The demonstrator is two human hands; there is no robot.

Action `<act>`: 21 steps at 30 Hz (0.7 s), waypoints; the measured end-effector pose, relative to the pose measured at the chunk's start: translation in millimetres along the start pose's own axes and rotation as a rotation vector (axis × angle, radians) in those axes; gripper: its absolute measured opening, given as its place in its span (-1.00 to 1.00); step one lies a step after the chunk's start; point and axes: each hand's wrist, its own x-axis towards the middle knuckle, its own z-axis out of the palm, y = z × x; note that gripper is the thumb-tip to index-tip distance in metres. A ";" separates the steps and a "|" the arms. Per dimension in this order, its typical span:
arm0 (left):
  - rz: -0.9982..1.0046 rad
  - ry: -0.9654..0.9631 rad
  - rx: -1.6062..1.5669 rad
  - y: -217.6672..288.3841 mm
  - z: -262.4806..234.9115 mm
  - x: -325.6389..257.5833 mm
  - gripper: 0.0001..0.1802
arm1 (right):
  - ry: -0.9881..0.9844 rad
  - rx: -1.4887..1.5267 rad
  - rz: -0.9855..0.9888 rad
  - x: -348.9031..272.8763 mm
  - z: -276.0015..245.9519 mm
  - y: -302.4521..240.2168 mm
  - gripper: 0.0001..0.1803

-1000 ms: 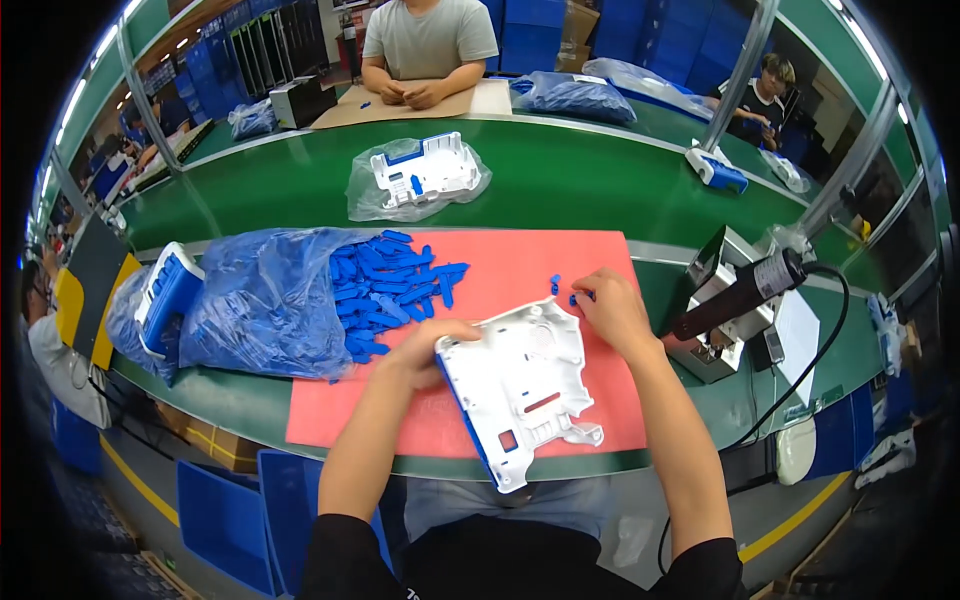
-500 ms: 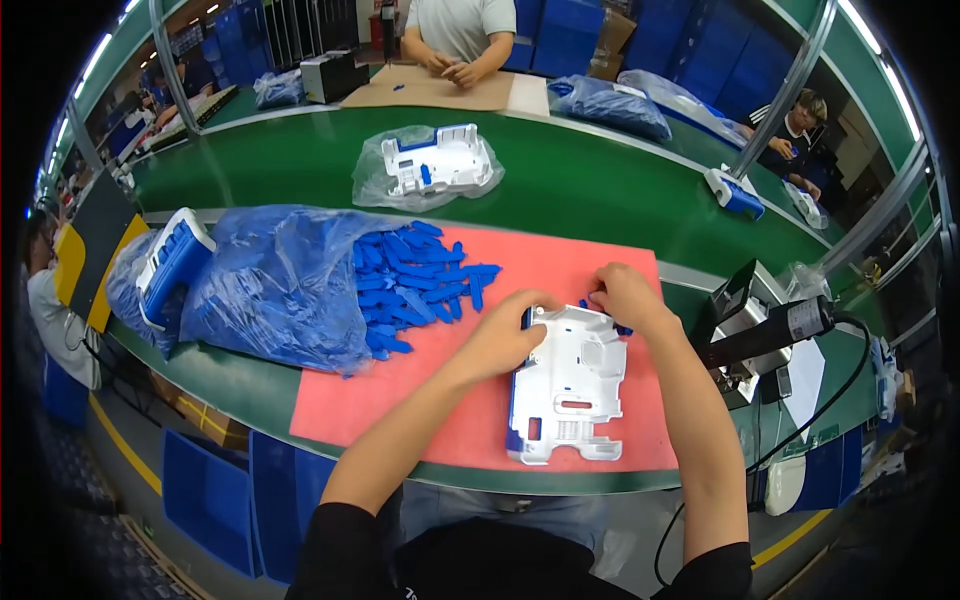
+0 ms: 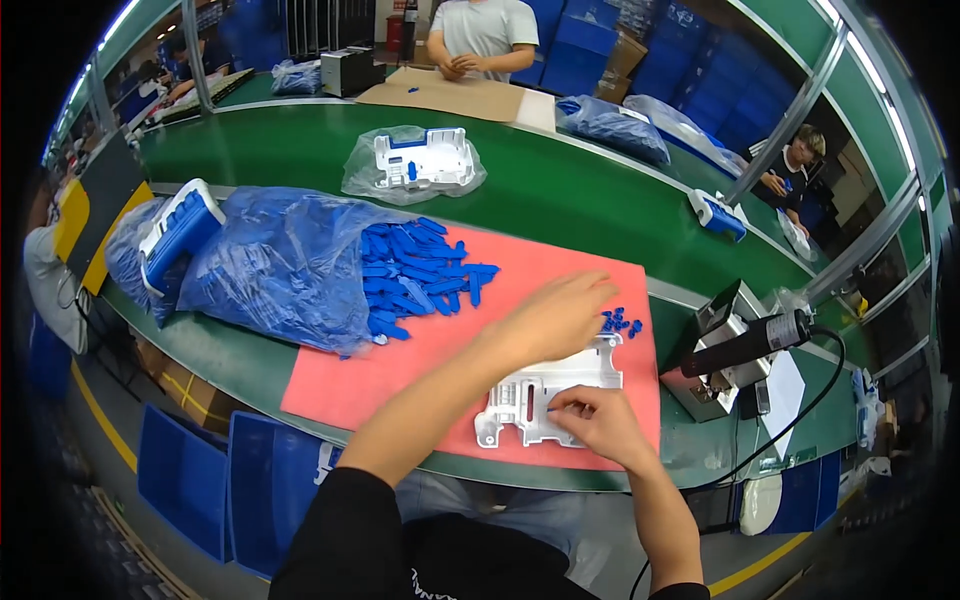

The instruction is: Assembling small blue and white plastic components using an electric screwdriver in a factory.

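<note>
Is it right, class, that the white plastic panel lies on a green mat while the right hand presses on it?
Not quite: in the head view the white plastic panel lies on a red mat, not green. The right hand does press on it.

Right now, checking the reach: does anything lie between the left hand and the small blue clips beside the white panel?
Nothing visible does. The left hand hovers beside the small blue clips, only bare red mat between them.
</note>
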 end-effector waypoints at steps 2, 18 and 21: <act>-0.069 0.125 0.012 2.5 -11.0 -35.9 -0.57 | 0.001 -0.038 -0.040 6.8 7.2 2.3 -0.85; -0.247 0.377 0.781 -42.8 -49.2 -153.2 -0.79 | 0.128 -0.210 -0.201 12.6 22.7 1.0 -0.88; -0.203 0.315 0.844 -66.5 -52.5 -143.2 -0.78 | 0.239 -0.174 -0.241 9.3 21.6 1.1 -0.88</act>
